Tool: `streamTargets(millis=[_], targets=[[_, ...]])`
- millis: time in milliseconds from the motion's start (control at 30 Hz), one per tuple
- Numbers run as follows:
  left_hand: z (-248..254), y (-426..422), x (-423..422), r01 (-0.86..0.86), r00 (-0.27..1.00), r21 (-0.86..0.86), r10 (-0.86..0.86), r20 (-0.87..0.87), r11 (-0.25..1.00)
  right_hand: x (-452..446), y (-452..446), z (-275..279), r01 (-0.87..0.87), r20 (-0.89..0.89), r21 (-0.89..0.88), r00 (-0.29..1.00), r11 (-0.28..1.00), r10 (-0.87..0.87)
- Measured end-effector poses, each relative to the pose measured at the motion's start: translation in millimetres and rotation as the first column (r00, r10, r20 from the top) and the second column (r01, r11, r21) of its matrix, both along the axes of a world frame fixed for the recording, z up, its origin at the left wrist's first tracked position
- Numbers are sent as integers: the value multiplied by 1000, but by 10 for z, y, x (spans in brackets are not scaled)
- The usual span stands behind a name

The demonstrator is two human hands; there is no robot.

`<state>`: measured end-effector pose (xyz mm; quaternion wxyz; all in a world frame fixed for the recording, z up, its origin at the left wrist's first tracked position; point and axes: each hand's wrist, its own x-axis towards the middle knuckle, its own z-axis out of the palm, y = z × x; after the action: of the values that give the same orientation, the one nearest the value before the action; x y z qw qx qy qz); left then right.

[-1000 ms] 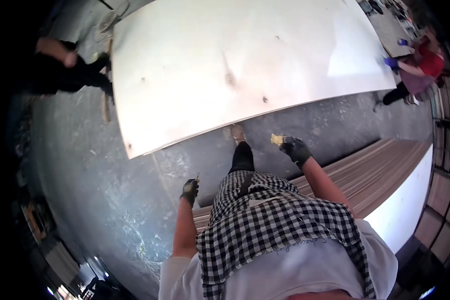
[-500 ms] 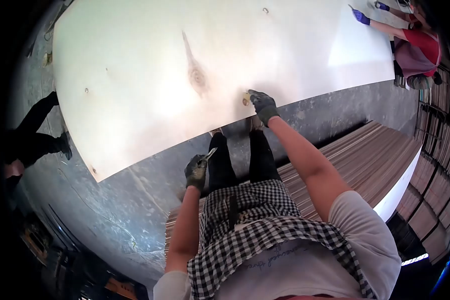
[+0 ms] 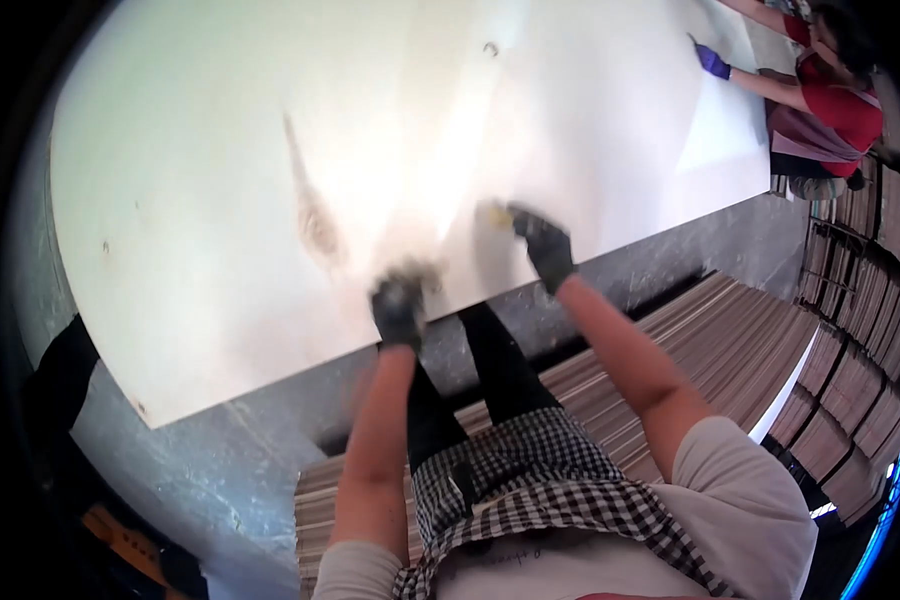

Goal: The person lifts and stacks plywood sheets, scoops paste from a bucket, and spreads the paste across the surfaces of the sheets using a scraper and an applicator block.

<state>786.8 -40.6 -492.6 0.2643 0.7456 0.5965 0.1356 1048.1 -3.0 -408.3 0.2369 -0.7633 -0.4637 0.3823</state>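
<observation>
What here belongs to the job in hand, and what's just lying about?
In use: pale panel; yellowish piece at the right hand; left hand, contents blurred.

Apparently lying about: long sheet stack; far-right stacks; orange object, lower left.

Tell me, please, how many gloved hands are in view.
3: the left hand and right hand over the pale sheet, and a co-worker's hand at upper right; another may be out of view.
</observation>
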Motion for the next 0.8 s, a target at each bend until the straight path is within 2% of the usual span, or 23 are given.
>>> streamTargets(millis=[33, 67, 100, 133, 200, 233, 267, 300, 333, 367, 400, 433, 467, 500, 533, 567, 600, 633, 667, 700, 733, 767, 800], targets=[[-173, -384, 194, 141, 974, 256, -88, -210, 956, 315, 380, -147, -100, 117, 125, 989, 987, 86], [-103, -632, 302, 133, 990, 191, -141, 29, 973, 591, 809, -290, -93, 181, 78, 980, 993, 78], [-8, -893, 344, 140, 950, 125, -169, 263, 982, 719, 1254, -206, -144, 223, 213, 970, 966, 95], [-43, -1315, 316, 370, 929, -79, -367, 58, 926, 803, 1689, -158, -170, 239, 254, 965, 952, 109], [406, -1308, 398, 322, 946, -253, -300, 125, 912, 944, 2419, -252, -356, 420, 324, 884, 876, 204], [296, -1413, 369, 140, 965, -428, -25, 262, 893, 961, 2702, -324, -317, 353, 274, 911, 908, 212], [51, -1529, 345, -13, 903, -604, 268, 335, 797, 926, 2872, -343, -349, 323, 312, 914, 884, 247], [55, -1329, 350, -73, 667, -764, 600, 441, 641, 902, 3024, -457, -363, 351, 153, 890, 919, 293], [64, -1123, 355, -91, 303, -878, 853, 425, 470, 897, 3138, -607, -366, 371, -10, 863, 931, 343], [323, -545, 442, 42, -244, -944, 919, 309, 329, 879, 3011, -868, -563, 683, 117, 644, 818, 345], [336, -116, 496, -32, -314, -922, 872, 375, 385, 845, 2765, -996, -677, 886, -52, 308, 734, 346], [247, 313, 537, -82, -373, -920, 844, 385, 384, 774, 2476, -928, -741, 945, -320, -208, 591, 251], [130, 777, 587, -146, -229, -839, 807, 545, 525, 708, 2177, -994, -747, 658, -186, 388, 638, 646], [58, 1288, 667, -259, 276, -570, 626, 730, 780, 711, 1635, -1278, -858, 774, 112, 392, 502, 497], [58, 1797, 765, -263, 868, -9, 241, 435, 965, 550, 1277, -580, -734, 215, 174, 679, 656, 702], [43, 2268, 916, -168, 963, 247, 106, 246, 954, 489, 791, -450, -824, 482, 179, 550, 538, 682], [-8, 2711, 1116, -120, 990, 376, 84, 112, 919, 490, 498, -168, -703, 230, 206, 711, 681, 664], [-332, 3110, 1248, -115, 992, 379, 123, 2, 918, 534, 242, 135, -629, 175, 186, 777, 755, 604], [-150, 3414, 1470, -171, 983, 375, 185, -3, 911, 588, -110, 134, -493, 56, 148, 869, 857, 491], [-42, 3614, 1682, -228, 970, 333, 242, -2, 915, 627, -288, 368, -159, -277, -187, 955, 970, 103], [-13, 3739, 1883, -282, 955, 290, 295, -4, 915, 708, -588, 404, -147, -248, -127, 962, 981, 112], [-71, 3803, 2059, -217, 967, 189, 237, -93, 958, 784, -837, 432, -137, -218, -70, 969, 988, 119], [-127, 3758, 2219, -154, 970, 78, 166, -179, 985, 834, -1009, 486, 27, -316, -159, 946, 987, -77]])
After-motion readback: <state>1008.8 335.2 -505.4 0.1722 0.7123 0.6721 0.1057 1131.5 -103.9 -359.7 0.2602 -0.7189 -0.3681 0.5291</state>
